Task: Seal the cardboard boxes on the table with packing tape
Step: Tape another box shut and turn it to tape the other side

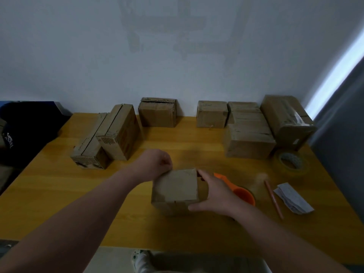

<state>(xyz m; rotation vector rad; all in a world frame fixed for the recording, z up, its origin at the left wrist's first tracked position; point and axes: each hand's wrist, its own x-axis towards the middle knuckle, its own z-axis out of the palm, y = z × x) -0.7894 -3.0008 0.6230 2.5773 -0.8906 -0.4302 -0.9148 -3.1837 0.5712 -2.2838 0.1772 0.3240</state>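
Observation:
A small cardboard box (175,189) stands near the front middle of the wooden table (59,194). My right hand (214,192) grips its right side, thumb along the lower front edge. My left hand (157,162) is at the box's far left top corner with fingers curled onto the edge. A roll of packing tape (292,161) lies flat at the right. An orange tape dispenser (243,192) sits just behind my right hand, partly hidden.
Several more cardboard boxes line the back: two on the left (110,134), one in the middle (157,113), a cluster on the right (250,134). A pencil (273,199) and folded paper (293,198) lie at the right. A dark bag (29,127) sits off the left edge.

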